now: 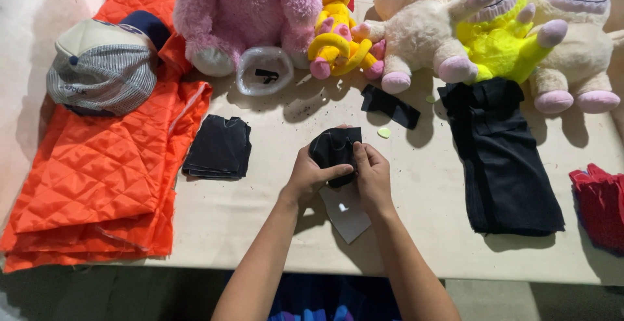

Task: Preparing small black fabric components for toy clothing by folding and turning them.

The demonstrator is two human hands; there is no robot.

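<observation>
My left hand (307,176) and my right hand (373,178) together pinch a small black piece of fabric (333,148) just above the table's middle. Under my hands lies a pale card template (346,214). A flat stack of cut black pieces (218,147) rests to the left of my hands. A smaller black scrap (390,106) lies beyond them, with a tiny pale green bit (384,132) beside it.
Folded black cloth (500,155) lies at right, red fabric (601,207) at the right edge. Orange quilted fabric (97,158) with stacked caps (104,64) covers the left. Plush toys line the back: pink (244,9), yellow (338,35), cream (422,28), neon yellow (500,28). A clear plastic bag (263,70) sits there.
</observation>
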